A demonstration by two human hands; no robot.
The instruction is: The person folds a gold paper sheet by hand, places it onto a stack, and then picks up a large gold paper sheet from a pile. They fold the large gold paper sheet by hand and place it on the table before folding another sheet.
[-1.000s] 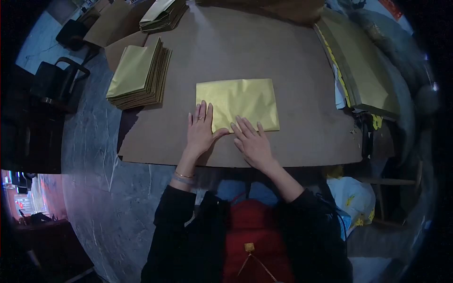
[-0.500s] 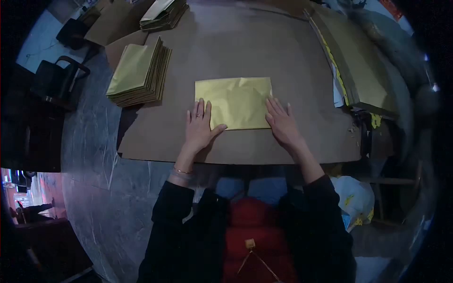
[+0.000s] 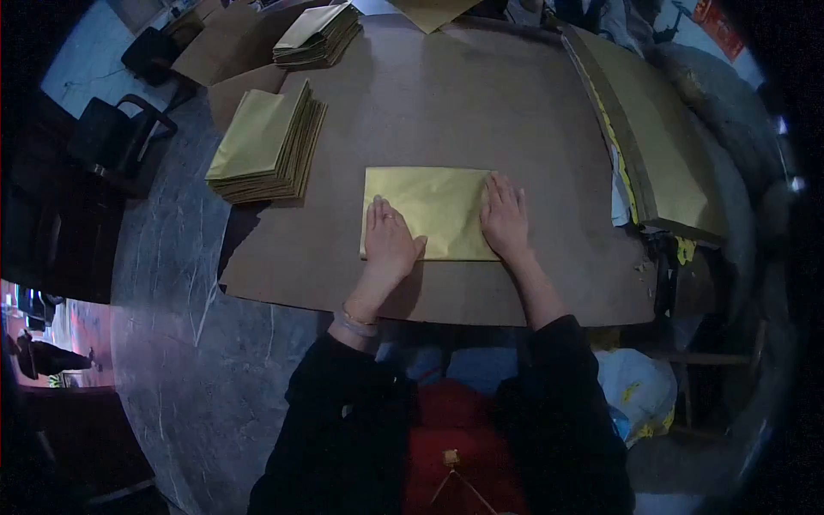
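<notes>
A flat yellow paper envelope point(image 3: 438, 210) lies on the brown cardboard-covered table in front of me. My left hand point(image 3: 391, 240) rests on its lower left part, palm down, fingers stretched out and thumb spread to the side. On the right edge lies my right hand point(image 3: 506, 216), also flat, with its fingertips near the upper right corner. Neither hand grips anything. Parts of the envelope's left and right sides are hidden under the hands.
A thick stack of similar envelopes point(image 3: 262, 142) stands at the table's left edge, with a smaller stack point(image 3: 313, 36) behind it. Along the right runs a long pile of brown-yellow sheets point(image 3: 657, 129). A white bag point(image 3: 635, 390) sits below the table's right side.
The view has shifted, so the table appears lower. My left hand has slid inward over the envelope, and my right hand has moved up along its right edge.
</notes>
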